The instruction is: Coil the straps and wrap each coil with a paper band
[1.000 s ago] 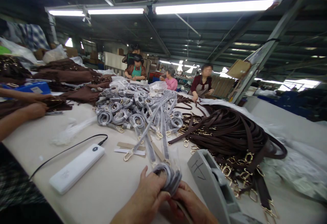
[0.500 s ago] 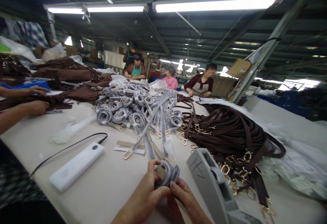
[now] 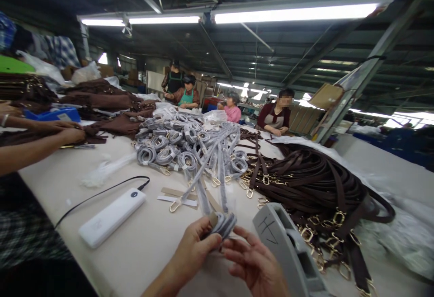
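A coiled strap in greyish plastic wrap (image 3: 225, 225) is pinched between the thumb and fingers of my left hand (image 3: 190, 254), low in the middle of the head view. A bit of tan strip shows at the coil's left edge. My right hand (image 3: 257, 261) is just right of the coil, fingers apart and curved, the index fingertip by the coil's edge; whether it touches cannot be made out. Beyond the hands lies a pile of similar wrapped coils (image 3: 166, 152) with gold clasps. Tan and white paper strips (image 3: 178, 200) rest on the table before the pile.
A grey tape dispenser (image 3: 285, 242) stands right of my hands. Farther right are heaped brown straps (image 3: 315, 175) with gold hooks. To the left lies a white power bank (image 3: 111, 218) with a black cable. A co-worker's hands (image 3: 68, 132) are over brown goods; other people sit opposite.
My right hand has let go of the coil and opened to its right. The coil has turned in my left hand, and the tan strip hanging below it no longer shows.
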`<state>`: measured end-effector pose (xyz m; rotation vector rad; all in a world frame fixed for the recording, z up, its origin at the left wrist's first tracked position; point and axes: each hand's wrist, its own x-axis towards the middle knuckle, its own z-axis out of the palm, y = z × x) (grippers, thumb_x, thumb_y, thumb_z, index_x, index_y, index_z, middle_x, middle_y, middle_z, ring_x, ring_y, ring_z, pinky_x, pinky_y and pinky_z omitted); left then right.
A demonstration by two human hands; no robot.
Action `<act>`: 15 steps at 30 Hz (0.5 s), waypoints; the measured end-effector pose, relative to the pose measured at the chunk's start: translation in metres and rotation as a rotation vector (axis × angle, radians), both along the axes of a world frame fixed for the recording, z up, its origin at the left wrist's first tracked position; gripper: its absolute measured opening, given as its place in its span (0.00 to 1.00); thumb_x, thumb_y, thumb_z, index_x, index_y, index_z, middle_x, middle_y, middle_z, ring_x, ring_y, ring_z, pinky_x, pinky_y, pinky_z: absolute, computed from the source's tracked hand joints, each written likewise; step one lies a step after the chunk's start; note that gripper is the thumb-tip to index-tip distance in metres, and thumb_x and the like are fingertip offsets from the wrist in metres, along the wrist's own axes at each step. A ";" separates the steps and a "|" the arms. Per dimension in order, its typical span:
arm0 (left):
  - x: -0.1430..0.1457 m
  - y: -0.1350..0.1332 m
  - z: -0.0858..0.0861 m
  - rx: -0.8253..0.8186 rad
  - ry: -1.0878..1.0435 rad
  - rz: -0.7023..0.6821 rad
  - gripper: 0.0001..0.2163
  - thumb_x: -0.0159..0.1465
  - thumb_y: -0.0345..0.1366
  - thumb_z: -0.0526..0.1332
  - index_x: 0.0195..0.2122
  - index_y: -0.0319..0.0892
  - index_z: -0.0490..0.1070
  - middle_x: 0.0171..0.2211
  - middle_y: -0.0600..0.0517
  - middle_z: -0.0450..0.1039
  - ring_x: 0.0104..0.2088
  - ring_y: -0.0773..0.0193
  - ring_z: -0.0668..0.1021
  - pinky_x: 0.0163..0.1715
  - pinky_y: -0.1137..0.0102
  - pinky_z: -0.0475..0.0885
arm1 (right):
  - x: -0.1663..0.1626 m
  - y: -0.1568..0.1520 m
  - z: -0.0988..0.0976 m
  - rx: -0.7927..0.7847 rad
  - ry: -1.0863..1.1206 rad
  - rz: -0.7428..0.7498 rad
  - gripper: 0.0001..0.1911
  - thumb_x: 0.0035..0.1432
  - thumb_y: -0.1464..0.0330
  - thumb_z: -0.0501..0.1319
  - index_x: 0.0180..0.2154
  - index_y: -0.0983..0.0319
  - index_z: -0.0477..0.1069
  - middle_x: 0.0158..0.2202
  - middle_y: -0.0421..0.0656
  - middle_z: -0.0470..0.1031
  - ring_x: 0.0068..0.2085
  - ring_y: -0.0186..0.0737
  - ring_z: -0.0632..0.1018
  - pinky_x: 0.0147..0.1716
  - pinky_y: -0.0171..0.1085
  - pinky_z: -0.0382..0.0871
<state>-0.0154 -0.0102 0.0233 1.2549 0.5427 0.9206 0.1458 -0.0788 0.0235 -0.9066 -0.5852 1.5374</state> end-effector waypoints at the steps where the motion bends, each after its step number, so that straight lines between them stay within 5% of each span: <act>1: -0.001 0.001 0.002 -0.001 0.013 0.009 0.11 0.54 0.39 0.66 0.33 0.38 0.69 0.28 0.54 0.69 0.30 0.65 0.70 0.32 0.72 0.63 | 0.001 -0.001 0.003 0.039 -0.042 -0.018 0.30 0.40 0.66 0.77 0.45 0.59 0.68 0.40 0.49 0.82 0.40 0.46 0.83 0.33 0.38 0.77; 8: -0.004 0.004 0.010 -0.043 -0.039 -0.163 0.10 0.53 0.34 0.63 0.36 0.37 0.72 0.27 0.55 0.67 0.27 0.69 0.67 0.27 0.75 0.61 | -0.005 0.001 -0.002 0.138 -0.360 -0.230 0.36 0.43 0.58 0.76 0.50 0.56 0.63 0.25 0.34 0.74 0.24 0.39 0.78 0.26 0.39 0.75; 11: -0.005 0.004 0.013 -0.087 -0.019 -0.178 0.09 0.52 0.33 0.63 0.34 0.38 0.71 0.26 0.56 0.67 0.26 0.69 0.67 0.26 0.75 0.60 | 0.005 0.002 -0.009 0.231 -0.564 -0.200 0.21 0.47 0.57 0.74 0.40 0.59 0.74 0.28 0.39 0.75 0.28 0.42 0.79 0.30 0.40 0.76; 15: -0.009 0.006 0.016 -0.043 0.043 -0.183 0.07 0.52 0.32 0.61 0.33 0.38 0.68 0.27 0.56 0.66 0.27 0.68 0.67 0.27 0.74 0.61 | 0.018 0.001 -0.006 0.594 -1.030 -0.095 0.04 0.57 0.66 0.66 0.34 0.57 0.80 0.33 0.45 0.77 0.35 0.44 0.79 0.35 0.36 0.75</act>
